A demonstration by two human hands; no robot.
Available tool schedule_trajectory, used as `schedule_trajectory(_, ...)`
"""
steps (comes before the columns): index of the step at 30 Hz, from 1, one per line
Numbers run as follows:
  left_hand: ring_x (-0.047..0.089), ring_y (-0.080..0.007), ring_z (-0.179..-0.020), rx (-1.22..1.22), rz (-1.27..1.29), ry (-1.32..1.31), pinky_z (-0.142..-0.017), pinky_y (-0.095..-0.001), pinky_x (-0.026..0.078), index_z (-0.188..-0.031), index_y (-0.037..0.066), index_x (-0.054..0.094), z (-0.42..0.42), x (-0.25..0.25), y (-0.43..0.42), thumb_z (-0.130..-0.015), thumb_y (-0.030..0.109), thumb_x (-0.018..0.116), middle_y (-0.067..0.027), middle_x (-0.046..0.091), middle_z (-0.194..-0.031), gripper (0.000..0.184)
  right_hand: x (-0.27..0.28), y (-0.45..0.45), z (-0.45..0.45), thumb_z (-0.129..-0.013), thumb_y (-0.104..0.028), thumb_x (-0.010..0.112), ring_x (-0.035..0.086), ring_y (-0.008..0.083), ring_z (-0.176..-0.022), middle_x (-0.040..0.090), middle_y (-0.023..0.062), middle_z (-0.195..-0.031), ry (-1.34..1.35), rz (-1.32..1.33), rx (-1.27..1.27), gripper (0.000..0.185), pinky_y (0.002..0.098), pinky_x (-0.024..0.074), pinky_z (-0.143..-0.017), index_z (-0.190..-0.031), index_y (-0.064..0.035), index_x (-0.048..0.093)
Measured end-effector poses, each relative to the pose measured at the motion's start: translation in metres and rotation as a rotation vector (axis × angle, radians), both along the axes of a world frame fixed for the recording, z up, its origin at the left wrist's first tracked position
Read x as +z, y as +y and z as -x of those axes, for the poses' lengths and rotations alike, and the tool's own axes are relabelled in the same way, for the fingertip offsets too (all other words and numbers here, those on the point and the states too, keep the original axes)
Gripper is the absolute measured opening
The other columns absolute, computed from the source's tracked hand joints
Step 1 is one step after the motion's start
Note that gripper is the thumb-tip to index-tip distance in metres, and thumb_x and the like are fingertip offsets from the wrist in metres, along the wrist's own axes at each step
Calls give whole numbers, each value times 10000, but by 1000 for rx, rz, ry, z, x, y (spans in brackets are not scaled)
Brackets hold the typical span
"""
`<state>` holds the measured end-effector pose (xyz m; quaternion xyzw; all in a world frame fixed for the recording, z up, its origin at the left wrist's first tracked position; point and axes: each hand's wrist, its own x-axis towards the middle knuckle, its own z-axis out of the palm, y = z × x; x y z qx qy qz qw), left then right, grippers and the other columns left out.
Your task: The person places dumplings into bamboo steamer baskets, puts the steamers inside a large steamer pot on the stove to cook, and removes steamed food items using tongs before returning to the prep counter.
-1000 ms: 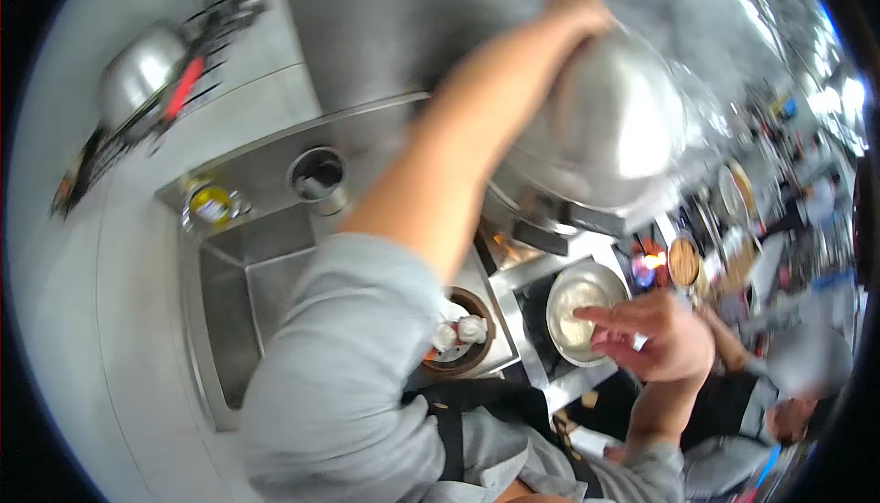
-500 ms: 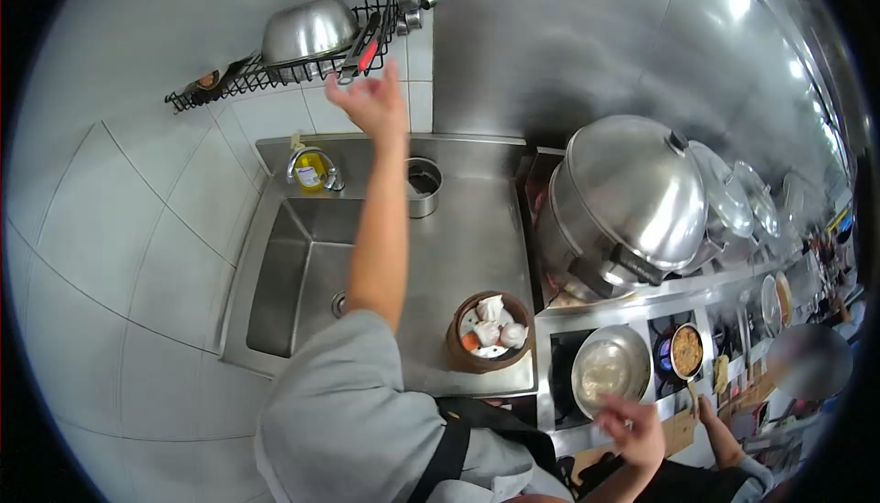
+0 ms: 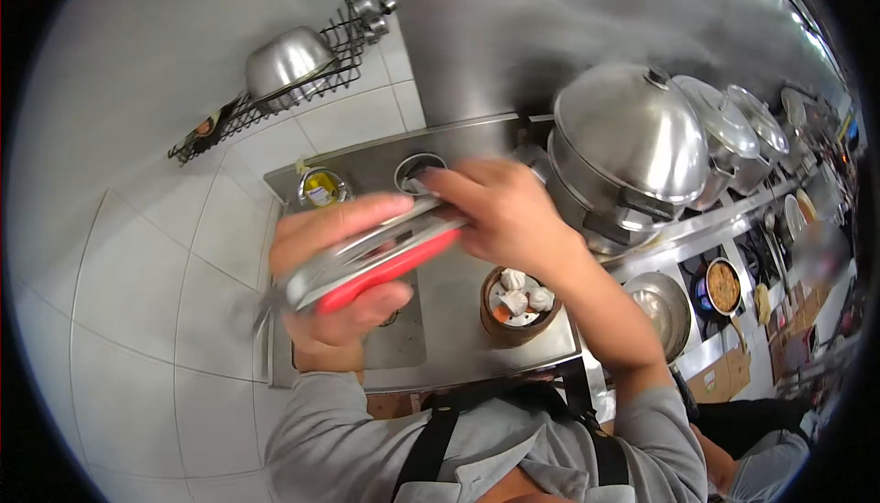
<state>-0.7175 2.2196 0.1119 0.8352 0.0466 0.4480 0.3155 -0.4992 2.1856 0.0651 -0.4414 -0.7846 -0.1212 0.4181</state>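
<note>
Red-handled metal tongs (image 3: 390, 269), blurred by motion, are held in front of me over the sink. My left hand (image 3: 316, 265) is wrapped round them, with the thumb along the lower side. At their other end my right hand (image 3: 504, 210) has its fingers closed on them. Below and to the right, a round steamer basket (image 3: 490, 329) stands on the steel counter with several white dumplings (image 3: 515, 299) inside. Part of the sink (image 3: 403, 347) is hidden by my hands and forearms.
A wire rack (image 3: 312, 86) on the wall bears a metal bowl (image 3: 289, 58). A large lidded steamer pot (image 3: 632, 136) stands right of the counter, near a steel pan (image 3: 665, 310) and a frying pan of food (image 3: 723, 287). Another person (image 3: 765, 466) is at lower right.
The tongs have left the wire rack and are between my hands. My left hand has come down from the rack; my right hand has moved up and left from near the steel pan.
</note>
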Motion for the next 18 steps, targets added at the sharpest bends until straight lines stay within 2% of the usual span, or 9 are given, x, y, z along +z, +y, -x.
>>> schedule_trajectory(1, 666, -260, -936, -4, 11, -136, -828, -378, 512, -1093, -86, 619, -1, 1, 2, -699, 343, 815, -226, 664, -1018, 615, -12, -16, -14, -588, -10, 676, 601, 323, -660, 559, 95, -709, 27, 31, -38, 386, 455, 470, -567, -952, -74, 564)
schedule_trajectory(4, 577, -285, -1154, -79, -14, -316, -961, -405, 445, -1217, -49, 584, -46, 0, 18, -682, 499, 791, -224, 604, -1211, 793, -33, -70, -51, -601, 0, 660, 610, 344, -672, 560, 123, -690, 32, 235, -285, 365, 448, 474, -568, -945, -69, 563)
schedule_trajectory(6, 603, -297, -1128, -198, -330, -8, -943, -388, 461, -1218, 17, 612, -99, -7, 27, -731, 515, 755, -163, 633, -1216, 711, -36, -89, -60, -622, -14, 668, 625, 361, -689, 605, 138, -734, -35, 349, -488, 368, 468, 479, -602, -974, -74, 583)
schedule_trajectory(7, 647, -316, -1038, -252, -279, 274, -925, -378, 483, -1195, 12, 623, -125, -14, 29, -772, 394, 761, -157, 666, -1150, 586, -41, -98, -73, -632, -10, 666, 621, 366, -682, 607, 144, -738, 27, 412, -553, 368, 468, 476, -603, -987, -69, 590)
schedule_trajectory(8, 676, -268, -945, -382, -173, 234, -864, -356, 514, -1169, 19, 641, -157, -12, 41, -818, 297, 746, -134, 699, -1065, 460, -46, -113, -84, -642, -6, 664, 617, 371, -675, 610, 151, -742, 103, 471, -657, 368, 467, 473, -604, -999, -65, 596)
schedule_trajectory(10, 659, -140, -845, -507, 206, -57, -756, -289, 522, -1031, -2, 696, -252, -24, 74, -882, 322, 688, -77, 717, -901, 356, -53, -148, -107, -737, -22, 685, 593, 357, -617, 586, 180, -704, 251, 369, -791, 250, 418, 454, -575, -974, -19, 607)
schedule_trajectory(12, 642, -144, -744, -138, 17, 125, -699, -266, 513, -997, -39, 694, -342, -8, 88, -888, 390, 657, -85, 708, -785, 444, -41, -181, -110, -779, -45, 713, 567, 274, -559, 561, 157, -675, 473, 352, -955, 218, 355, 442, -553, -963, 1, 607)
schedule_trajectory(14, 651, -289, -952, 74, -226, 218, -839, -380, 517, -1105, 3, 669, -462, -27, 112, -858, 470, 641, -162, 688, -1006, 529, -45, -201, -126, -801, -24, 721, 545, 114, -587, 566, 81, -664, 640, 120, -929, 193, 282, 438, -561, -951, 11, 605)
schedule_trajectory(18, 564, -376, -1164, 252, -311, 655, -962, -448, 479, -1232, 42, 609, -570, -28, 127, -861, 433, 603, -185, 566, -1298, 539, -39, -231, -144, -794, 19, 715, 604, 120, -713, 631, 45, -765, 986, -118, -829, 146, 251, 481, -659, -872, -11, 596)
